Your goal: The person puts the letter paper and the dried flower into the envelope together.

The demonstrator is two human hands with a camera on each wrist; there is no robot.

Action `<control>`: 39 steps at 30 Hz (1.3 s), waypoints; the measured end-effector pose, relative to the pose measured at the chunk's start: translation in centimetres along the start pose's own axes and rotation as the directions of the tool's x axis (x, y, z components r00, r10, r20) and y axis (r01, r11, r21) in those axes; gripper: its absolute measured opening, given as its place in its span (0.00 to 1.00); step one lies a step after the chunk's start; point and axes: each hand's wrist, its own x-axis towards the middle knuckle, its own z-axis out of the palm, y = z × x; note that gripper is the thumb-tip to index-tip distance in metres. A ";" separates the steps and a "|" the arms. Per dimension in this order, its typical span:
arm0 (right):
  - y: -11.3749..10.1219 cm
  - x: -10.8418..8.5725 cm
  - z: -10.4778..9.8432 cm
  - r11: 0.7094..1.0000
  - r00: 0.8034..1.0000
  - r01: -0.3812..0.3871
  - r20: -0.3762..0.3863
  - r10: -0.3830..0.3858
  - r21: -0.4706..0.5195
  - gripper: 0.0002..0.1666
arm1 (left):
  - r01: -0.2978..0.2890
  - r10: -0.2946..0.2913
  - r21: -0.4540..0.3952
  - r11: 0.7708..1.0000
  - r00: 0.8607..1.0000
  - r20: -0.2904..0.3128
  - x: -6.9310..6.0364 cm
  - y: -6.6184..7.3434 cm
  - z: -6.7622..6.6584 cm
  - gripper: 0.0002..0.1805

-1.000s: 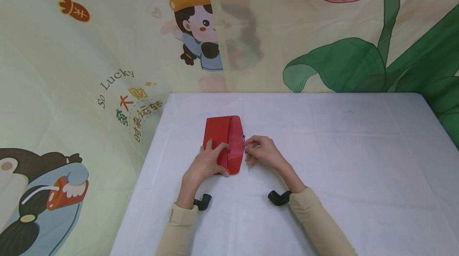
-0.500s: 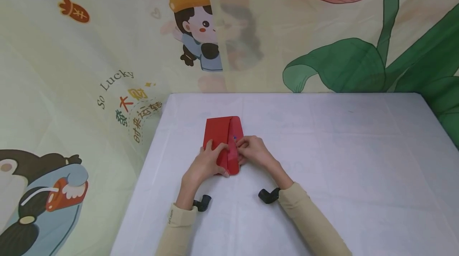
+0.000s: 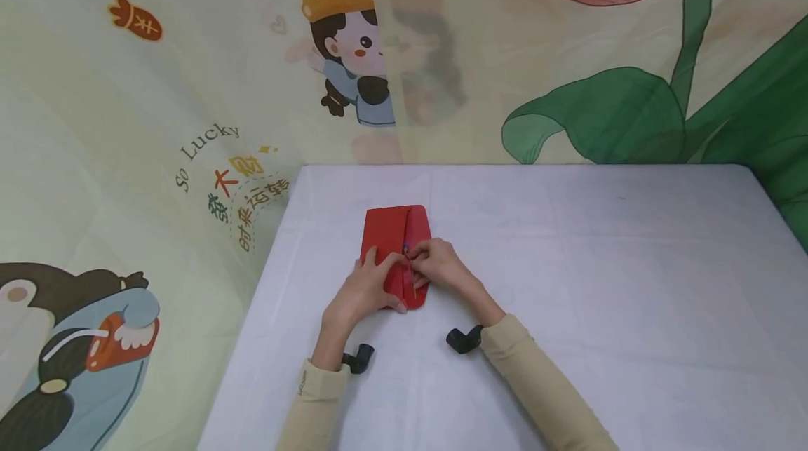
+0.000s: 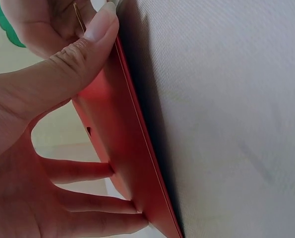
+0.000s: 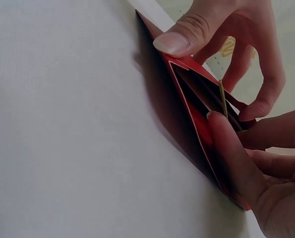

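A red envelope (image 3: 385,226) lies on the table with its flap (image 3: 416,221) unfolded to the right. My left hand (image 3: 362,291) holds it down: the thumb presses at the near edge, and the fingertips bear on its face in the left wrist view. In the right wrist view the left index finger touches the raised edge of the pocket (image 5: 202,91), which gapes. My right hand (image 3: 440,267) pinches a thin gold-coloured stick (image 5: 223,96) with a small blue end at the pocket's mouth. The fingers cover most of the stick, so its exact kind is unclear.
A white cloth covers the table (image 3: 600,297). Behind and to the left hangs a printed backdrop (image 3: 442,142) with cartoon figures and green leaves. A black camera mount (image 3: 463,340) sits at the right wrist, another black mount (image 3: 360,358) at the left.
My right hand has moved left with the gold-coloured stick, from beyond the flap's right edge to the envelope's pocket opening. The left hand and the envelope have stayed nearly in place.
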 end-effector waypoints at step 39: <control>1.0 0.3 1.3 0.995 0.992 0.089 -0.098 -0.085 0.041 0.17 | 0.003 -0.003 0.033 0.999 1.000 -0.005 -0.1 0.1 0.2 0.47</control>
